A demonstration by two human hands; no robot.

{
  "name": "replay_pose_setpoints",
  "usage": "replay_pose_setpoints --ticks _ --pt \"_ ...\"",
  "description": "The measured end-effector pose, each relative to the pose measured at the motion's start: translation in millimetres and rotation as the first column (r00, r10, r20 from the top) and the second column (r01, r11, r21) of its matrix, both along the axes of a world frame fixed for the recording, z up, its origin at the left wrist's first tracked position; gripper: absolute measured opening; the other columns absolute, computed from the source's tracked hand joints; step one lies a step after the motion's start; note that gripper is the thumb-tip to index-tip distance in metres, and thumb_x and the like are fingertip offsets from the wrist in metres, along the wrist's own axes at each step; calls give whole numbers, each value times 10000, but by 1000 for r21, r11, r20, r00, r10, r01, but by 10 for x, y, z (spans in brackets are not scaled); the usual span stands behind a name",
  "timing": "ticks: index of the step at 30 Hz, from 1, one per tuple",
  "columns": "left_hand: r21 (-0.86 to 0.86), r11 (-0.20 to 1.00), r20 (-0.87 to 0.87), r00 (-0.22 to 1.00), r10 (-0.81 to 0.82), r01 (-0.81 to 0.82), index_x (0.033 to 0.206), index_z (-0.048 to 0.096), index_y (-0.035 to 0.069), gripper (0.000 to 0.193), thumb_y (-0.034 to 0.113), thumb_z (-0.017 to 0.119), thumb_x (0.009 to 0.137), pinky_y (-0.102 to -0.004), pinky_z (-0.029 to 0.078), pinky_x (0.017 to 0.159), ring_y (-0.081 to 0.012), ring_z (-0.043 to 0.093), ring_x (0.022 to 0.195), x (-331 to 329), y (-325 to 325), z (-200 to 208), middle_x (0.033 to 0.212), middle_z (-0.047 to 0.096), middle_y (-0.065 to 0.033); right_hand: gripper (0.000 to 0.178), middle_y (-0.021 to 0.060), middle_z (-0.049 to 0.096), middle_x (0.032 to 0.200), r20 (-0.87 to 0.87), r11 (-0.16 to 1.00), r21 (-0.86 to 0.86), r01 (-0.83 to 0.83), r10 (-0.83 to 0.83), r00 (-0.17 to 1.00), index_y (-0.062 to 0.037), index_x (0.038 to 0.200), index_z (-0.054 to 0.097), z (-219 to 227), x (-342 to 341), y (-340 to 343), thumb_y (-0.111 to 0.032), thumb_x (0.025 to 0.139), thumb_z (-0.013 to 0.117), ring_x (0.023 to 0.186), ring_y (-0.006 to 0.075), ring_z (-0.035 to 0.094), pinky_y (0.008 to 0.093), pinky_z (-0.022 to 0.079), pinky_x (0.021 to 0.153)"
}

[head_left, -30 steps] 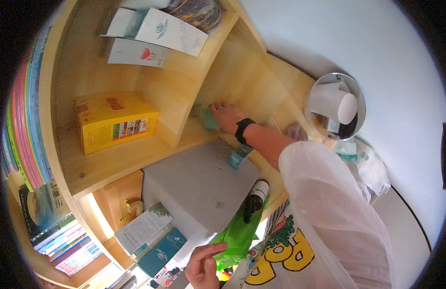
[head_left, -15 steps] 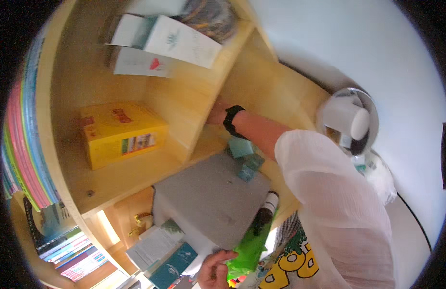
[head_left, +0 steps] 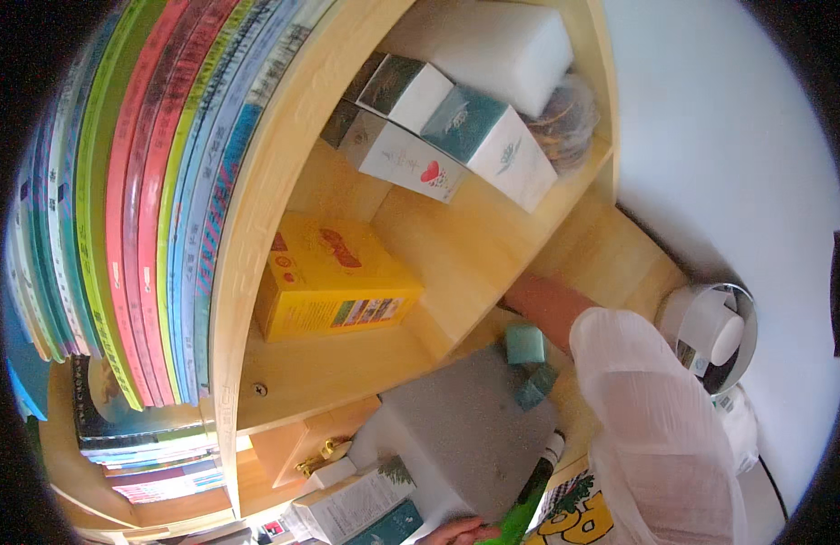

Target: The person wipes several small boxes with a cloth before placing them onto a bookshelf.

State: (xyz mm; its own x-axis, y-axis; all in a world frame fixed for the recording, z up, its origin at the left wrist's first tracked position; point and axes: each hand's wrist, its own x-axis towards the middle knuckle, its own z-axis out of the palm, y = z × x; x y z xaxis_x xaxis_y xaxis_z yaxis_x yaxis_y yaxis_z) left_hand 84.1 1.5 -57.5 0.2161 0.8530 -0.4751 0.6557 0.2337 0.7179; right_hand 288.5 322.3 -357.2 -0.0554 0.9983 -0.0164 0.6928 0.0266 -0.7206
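Note:
My right forearm (head_left: 556,309), in a sheer white sleeve (head_left: 656,391), reaches behind the wooden shelf divider (head_left: 520,263). That hand is hidden there. Just below the forearm lie a pale teal box (head_left: 525,344) and a darker teal box (head_left: 534,388), by a grey flat-topped surface (head_left: 474,427). At the lower edge my left hand (head_left: 461,530) shows in part, its fingers bent against a bright green plastic bag (head_left: 522,518). A dark cylinder with a white band (head_left: 549,454) sticks up from the bag.
Upper shelf holds a yellow carton (head_left: 338,277), white-and-teal boxes (head_left: 488,136) and a white foam block (head_left: 520,54). Books (head_left: 157,209) stand on the left. A round clear container (head_left: 711,331) is by the wall. White-and-teal cartons (head_left: 365,504) lie near a brass fitting (head_left: 325,454).
My view has shifted left, so the shelf and books appear farther right and larger. My right arm has gone deeper behind the divider, hiding the black wristband. Less of my left hand shows.

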Motion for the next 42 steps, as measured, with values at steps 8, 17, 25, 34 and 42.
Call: replay_pose_setpoints --ticks 8,17,25,34,42 --pt "-72 993 144 984 104 -94 1071 575 -27 194 109 504 953 -327 519 745 -211 653 803 207 97 41 919 661 -154 609 238 512 1218 69 991 -95 -100 106 992 8 1228 480 -48 39 -135 -131 676 698 1109 406 496 439 410 961" --pt "-48 992 120 985 123 -118 1083 564 -26 199 111 496 956 -316 515 748 -212 651 796 236 83 64 887 667 -157 624 239 498 1237 16 995 -4 -100 101 995 5 1237 474 80 231 -539 -130 673 703 1127 407 482 446 400 972" --pt "-20 994 112 987 113 -112 1085 557 -34 202 109 500 954 -313 513 759 -218 654 804 208 67 36 890 665 -162 637 240 486 1255 -81 995 90 -40 47 996 2 1245 467 290 212 -32 -128 670 708 1144 407 470 451 392 981" --pt "-36 986 123 978 168 -165 1095 557 -30 216 126 502 956 -330 527 736 -216 653 797 167 29 -6 881 660 -157 652 241 473 1274 -93 995 69 -78 84 992 -1 1254 460 293 139 210 -127 666 713 1162 408 457 457 382 992" --pt "-16 984 99 979 176 -176 1085 567 -23 222 148 511 956 -314 530 691 -207 652 755 177 40 8 853 663 -143 666 242 461 1292 -182 985 63 -160 169 969 -4 1263 454 176 287 -374 -126 664 718 1179 408 445 463 373 1001"
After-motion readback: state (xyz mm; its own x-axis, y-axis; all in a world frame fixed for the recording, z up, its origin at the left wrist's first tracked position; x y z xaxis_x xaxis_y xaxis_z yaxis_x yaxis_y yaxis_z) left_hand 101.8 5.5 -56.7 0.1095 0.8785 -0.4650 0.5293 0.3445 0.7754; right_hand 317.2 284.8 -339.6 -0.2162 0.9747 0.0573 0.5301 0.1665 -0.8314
